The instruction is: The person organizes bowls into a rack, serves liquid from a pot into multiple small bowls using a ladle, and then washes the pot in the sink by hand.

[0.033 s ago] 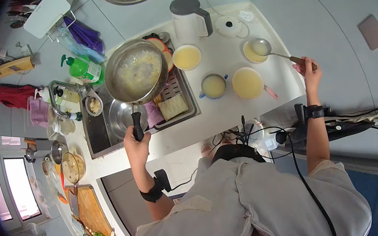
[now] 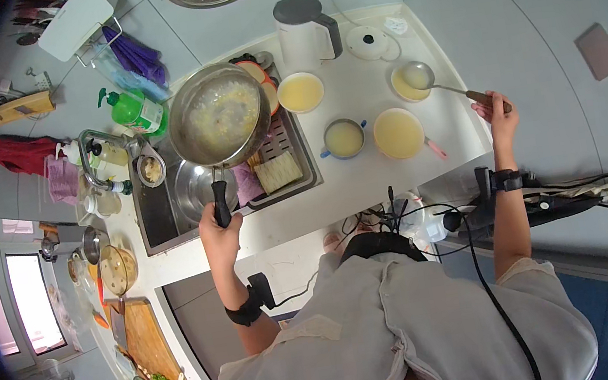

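Observation:
My left hand point(image 2: 220, 234) grips the black handle of a steel pan point(image 2: 218, 112) with pale yellow food in it, held over the sink point(image 2: 159, 219). My right hand point(image 2: 499, 117) is closed on the wooden handle of a steel ladle point(image 2: 419, 74); its head is over a white bowl point(image 2: 410, 91) of yellow liquid. Other vessels with yellow liquid sit on the counter point(image 2: 362, 181): a white bowl point(image 2: 300, 92), a blue-handled cup point(image 2: 343, 138) and a larger bowl point(image 2: 398, 133) with a pink handle.
A kettle point(image 2: 304, 33) and a small white lid point(image 2: 368, 43) stand at the back. Green soap bottle point(image 2: 135, 113), faucet point(image 2: 91, 159) and small strainer point(image 2: 152, 169) are beside the sink. A wooden cutting board point(image 2: 150, 346) lies lower left; cables point(image 2: 402, 214) hang near my waist.

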`<state>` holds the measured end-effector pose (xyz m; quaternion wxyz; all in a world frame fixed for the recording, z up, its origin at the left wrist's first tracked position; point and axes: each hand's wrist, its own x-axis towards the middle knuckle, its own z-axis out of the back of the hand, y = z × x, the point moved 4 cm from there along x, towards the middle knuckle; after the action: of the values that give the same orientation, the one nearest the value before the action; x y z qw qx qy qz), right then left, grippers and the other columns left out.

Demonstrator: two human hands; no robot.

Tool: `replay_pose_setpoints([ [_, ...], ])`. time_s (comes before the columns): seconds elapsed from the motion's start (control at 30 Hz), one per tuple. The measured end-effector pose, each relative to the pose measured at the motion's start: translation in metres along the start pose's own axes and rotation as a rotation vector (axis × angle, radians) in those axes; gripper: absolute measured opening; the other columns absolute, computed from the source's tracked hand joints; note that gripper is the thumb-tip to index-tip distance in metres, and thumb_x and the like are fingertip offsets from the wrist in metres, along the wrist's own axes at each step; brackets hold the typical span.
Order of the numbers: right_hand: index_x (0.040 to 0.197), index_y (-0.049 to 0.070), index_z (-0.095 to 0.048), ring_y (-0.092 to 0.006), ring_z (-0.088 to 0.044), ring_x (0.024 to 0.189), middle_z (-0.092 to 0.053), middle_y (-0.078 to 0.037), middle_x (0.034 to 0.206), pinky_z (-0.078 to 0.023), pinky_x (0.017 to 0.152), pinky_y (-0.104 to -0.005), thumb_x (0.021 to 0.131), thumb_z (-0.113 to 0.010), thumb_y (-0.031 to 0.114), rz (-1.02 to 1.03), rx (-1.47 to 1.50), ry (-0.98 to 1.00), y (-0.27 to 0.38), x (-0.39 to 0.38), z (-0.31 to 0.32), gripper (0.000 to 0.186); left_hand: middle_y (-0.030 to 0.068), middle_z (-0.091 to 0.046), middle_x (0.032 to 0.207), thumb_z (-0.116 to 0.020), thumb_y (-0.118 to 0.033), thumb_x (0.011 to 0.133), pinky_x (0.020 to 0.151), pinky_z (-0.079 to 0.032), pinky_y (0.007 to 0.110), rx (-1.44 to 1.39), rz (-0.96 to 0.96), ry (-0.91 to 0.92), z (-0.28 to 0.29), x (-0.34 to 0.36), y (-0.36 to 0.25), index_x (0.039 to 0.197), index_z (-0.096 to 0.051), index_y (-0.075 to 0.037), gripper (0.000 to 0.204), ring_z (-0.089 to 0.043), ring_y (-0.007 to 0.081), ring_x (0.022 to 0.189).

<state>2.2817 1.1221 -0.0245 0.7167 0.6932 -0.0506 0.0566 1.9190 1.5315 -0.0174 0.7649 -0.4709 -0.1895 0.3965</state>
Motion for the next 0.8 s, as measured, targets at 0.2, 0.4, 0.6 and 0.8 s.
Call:
replay_pose_setpoints([
  [0.2, 0.094, -0.009, -0.050, -0.0248, -0.062, 0.068, -0.060, -0.020, 0.081, -0.052, 0.060, -0.0254, 0.088, -0.041, 0.018, -0.093, 0.024, 0.026, 0.036, -0.019, -0.015, 0.029, 0.0005, -0.036, 0.050, -0.059, -0.003, 0.065, 0.036, -0.029, 0.026, 0.002, 0.012, -0.009, 0.001, -0.002, 0.004, 0.070, -0.044, 0.000, 0.016, -0.035, 0.0086, 0.039],
  [0.4, 0.095, -0.008, -0.050, -0.0243, -0.062, 0.071, -0.060, -0.019, 0.083, -0.052, 0.063, -0.0262, 0.088, -0.040, 0.020, -0.139, 0.043, 0.173, 0.036, -0.050, -0.037, 0.030, 0.0003, -0.037, 0.050, -0.059, -0.004, 0.064, 0.037, -0.029, 0.026, -0.002, -0.019, -0.027, 0.005, -0.003, 0.005, 0.071, -0.044, 0.000, 0.016, -0.036, 0.0090, 0.041],
  [0.6, 0.094, -0.006, -0.051, -0.0219, -0.062, 0.073, -0.059, -0.015, 0.084, -0.051, 0.064, -0.0261, 0.088, -0.043, 0.019, -0.178, 0.103, 0.311, 0.005, -0.080, -0.061, 0.027, 0.0003, -0.037, 0.051, -0.059, -0.004, 0.064, 0.038, -0.029, 0.025, -0.010, -0.011, -0.028, 0.005, -0.007, -0.003, 0.072, -0.046, 0.000, 0.016, -0.036, 0.0087, 0.042],
  [0.8, 0.095, -0.007, -0.052, -0.0208, -0.061, 0.076, -0.059, -0.013, 0.087, -0.050, 0.067, -0.0256, 0.087, -0.047, 0.015, -0.114, 0.028, 0.403, -0.004, -0.100, -0.077, 0.024, 0.0002, -0.037, 0.050, -0.060, -0.003, 0.064, 0.039, -0.029, 0.025, 0.010, -0.022, -0.035, 0.004, -0.007, 0.001, 0.072, -0.046, 0.000, 0.016, -0.035, 0.0083, 0.042],
])
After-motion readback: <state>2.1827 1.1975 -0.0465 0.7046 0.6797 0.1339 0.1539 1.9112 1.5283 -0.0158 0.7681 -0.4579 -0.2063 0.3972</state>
